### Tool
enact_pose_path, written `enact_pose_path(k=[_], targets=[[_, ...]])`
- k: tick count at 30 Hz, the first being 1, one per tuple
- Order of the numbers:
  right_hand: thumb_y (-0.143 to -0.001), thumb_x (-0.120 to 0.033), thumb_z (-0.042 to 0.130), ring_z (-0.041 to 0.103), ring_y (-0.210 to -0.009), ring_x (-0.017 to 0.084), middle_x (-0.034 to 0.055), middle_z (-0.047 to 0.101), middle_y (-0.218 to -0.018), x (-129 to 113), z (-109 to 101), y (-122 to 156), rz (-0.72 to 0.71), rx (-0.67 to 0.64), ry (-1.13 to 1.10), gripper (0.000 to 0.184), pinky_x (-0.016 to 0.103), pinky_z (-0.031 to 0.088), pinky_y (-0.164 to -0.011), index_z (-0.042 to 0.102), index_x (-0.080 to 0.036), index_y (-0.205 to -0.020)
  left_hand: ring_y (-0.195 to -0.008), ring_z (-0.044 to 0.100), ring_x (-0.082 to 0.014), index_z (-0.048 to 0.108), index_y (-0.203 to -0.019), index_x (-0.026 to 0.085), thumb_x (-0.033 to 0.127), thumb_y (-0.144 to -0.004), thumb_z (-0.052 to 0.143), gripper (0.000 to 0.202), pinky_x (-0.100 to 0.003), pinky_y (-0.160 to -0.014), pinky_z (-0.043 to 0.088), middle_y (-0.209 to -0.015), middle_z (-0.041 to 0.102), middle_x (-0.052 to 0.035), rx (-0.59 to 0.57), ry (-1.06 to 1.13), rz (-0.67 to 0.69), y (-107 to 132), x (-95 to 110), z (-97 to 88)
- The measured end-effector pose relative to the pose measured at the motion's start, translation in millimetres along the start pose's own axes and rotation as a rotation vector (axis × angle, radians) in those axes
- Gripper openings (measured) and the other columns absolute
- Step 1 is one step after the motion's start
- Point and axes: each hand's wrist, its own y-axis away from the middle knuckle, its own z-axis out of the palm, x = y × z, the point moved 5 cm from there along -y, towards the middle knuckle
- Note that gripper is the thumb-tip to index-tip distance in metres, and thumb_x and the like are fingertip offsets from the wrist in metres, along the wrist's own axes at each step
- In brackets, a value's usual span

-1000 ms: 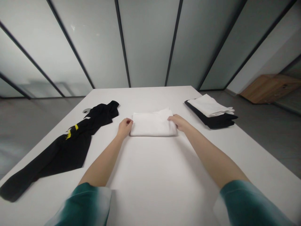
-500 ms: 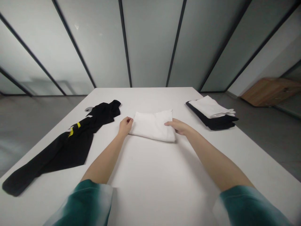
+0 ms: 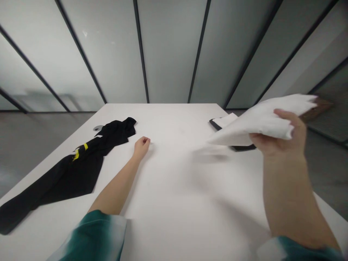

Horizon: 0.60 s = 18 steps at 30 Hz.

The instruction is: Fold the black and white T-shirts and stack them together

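Note:
My right hand (image 3: 282, 137) grips a folded white garment (image 3: 252, 121), thumb on top and fingers beneath. It holds the garment in the air over the right side of the table, above a stack of folded clothes. Of that stack, a white folded piece (image 3: 225, 120) and a black folded piece (image 3: 241, 148) show only in part behind the held garment. My left hand (image 3: 141, 146) rests on the white table (image 3: 168, 203) left of the middle, its fingers curled in with nothing visible in them.
Black clothing (image 3: 78, 177) with yellow marks lies stretched along the table's left side. A small grey round object (image 3: 98, 128) sits beside its far end. Frosted glass panels (image 3: 168, 50) with dark frames stand behind the table.
My right hand has lifted the folded white garment off the middle of the table and carried it right, over the stack. My left hand has let go of it and stayed nearly in place.

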Motion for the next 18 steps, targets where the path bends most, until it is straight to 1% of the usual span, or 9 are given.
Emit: enact_pose_path(k=[3, 5, 8, 10, 12, 13, 14, 16, 18], targets=[[-0.075, -0.005, 0.051, 0.051, -0.044, 0.004, -0.0063, 0.044, -0.050, -33.8, -3.1, -7.2, -0.114, 0.024, -0.056, 0.027, 0.017, 0.037, -0.042, 0.045, -0.020, -0.053, -0.078, 0.061, -0.0209, 0.057, -0.073, 0.022, 0.035, -0.079, 0.048, 0.017, -0.033, -0.076, 0.046, -0.076, 0.066, -0.0032, -0.003, 0.001, 0.005, -0.4, 0.3, -0.2], [-0.079, -0.004, 0.043, 0.044, -0.040, 0.002, -0.0061, 0.038, -0.047, -43.6, -4.7, -17.5, -0.124, 0.049, -0.074, 0.034, 0.016, 0.032, -0.040, 0.039, -0.020, -0.050, -0.077, 0.060, -0.0209, 0.056, -0.073, 0.022, 0.035, -0.079, 0.048, 0.017, -0.033, -0.075, 0.046, -0.076, 0.066, -0.0033, -0.003, 0.000, 0.006, -0.8, 0.2, -0.2], [-0.084, -0.004, 0.035, 0.039, -0.038, 0.002, -0.0067, 0.036, -0.046, -42.1, -8.1, -46.6, -0.089, 0.145, -0.071, 0.037, 0.015, 0.031, -0.040, 0.036, -0.019, -0.050, -0.077, 0.060, -0.0208, 0.056, -0.072, 0.022, 0.036, -0.078, 0.048, 0.018, -0.032, -0.075, 0.045, -0.074, 0.066, -0.0030, 0.001, -0.004, 0.010, -1.2, -0.2, -0.2], [-0.085, -0.003, 0.037, 0.039, -0.039, 0.003, -0.0073, 0.038, -0.047, -36.1, -10.3, -73.6, -0.072, 0.240, -0.048, 0.036, 0.016, 0.034, -0.041, 0.038, -0.019, -0.053, -0.076, 0.060, -0.0207, 0.056, -0.072, 0.022, 0.037, -0.078, 0.048, 0.018, -0.032, -0.074, 0.045, -0.073, 0.065, -0.0026, 0.003, -0.003, 0.007, -1.2, -0.5, -0.2], [-0.084, -0.001, 0.040, 0.041, -0.041, 0.004, -0.0072, 0.039, -0.050, -30.8, -9.9, -102.3, -0.054, 0.297, -0.014, 0.033, 0.017, 0.037, -0.042, 0.040, -0.019, -0.056, -0.075, 0.060, -0.0205, 0.056, -0.072, 0.021, 0.037, -0.077, 0.048, 0.019, -0.032, -0.073, 0.045, -0.072, 0.065, -0.0022, 0.002, 0.005, 0.002, -1.1, -0.8, -0.2], [-0.083, 0.000, 0.041, 0.042, -0.042, 0.005, -0.0070, 0.039, -0.051, -29.5, -8.8, -115.8, -0.051, 0.295, -0.005, 0.033, 0.017, 0.037, -0.042, 0.040, -0.019, -0.056, -0.075, 0.059, -0.0204, 0.056, -0.072, 0.021, 0.037, -0.077, 0.047, 0.019, -0.032, -0.073, 0.045, -0.072, 0.065, -0.0021, 0.001, 0.009, 0.002, -1.1, -0.9, -0.3], [-0.082, 0.001, 0.041, 0.042, -0.043, 0.005, -0.0068, 0.038, -0.052, -29.7, -7.5, -127.9, -0.061, 0.264, -0.007, 0.033, 0.018, 0.037, -0.043, 0.040, -0.020, -0.056, -0.074, 0.059, -0.0203, 0.056, -0.072, 0.021, 0.038, -0.077, 0.047, 0.019, -0.032, -0.072, 0.045, -0.072, 0.065, -0.0020, 0.001, 0.013, 0.002, -1.2, -1.0, -0.3], [-0.080, 0.002, 0.039, 0.045, -0.046, 0.006, -0.0063, 0.038, -0.055, -32.9, -9.6, -145.0, -0.139, 0.165, -0.054, 0.033, 0.018, 0.041, -0.046, 0.040, -0.021, -0.056, -0.073, 0.059, -0.0202, 0.056, -0.072, 0.021, 0.038, -0.076, 0.047, 0.019, -0.032, -0.072, 0.044, -0.071, 0.064, -0.0018, 0.001, 0.018, 0.006, -1.5, -1.1, -0.2], [-0.081, 0.000, 0.037, 0.054, -0.054, 0.008, -0.0040, 0.045, -0.061, -31.4, -25.8, -151.3, -0.226, 0.106, -0.105, 0.032, 0.022, 0.050, -0.057, 0.046, -0.022, -0.059, -0.073, 0.059, -0.0201, 0.056, -0.072, 0.022, 0.038, -0.076, 0.047, 0.020, -0.032, -0.071, 0.044, -0.070, 0.064, -0.0017, -0.003, 0.018, 0.009, -1.9, -1.6, 0.4]])
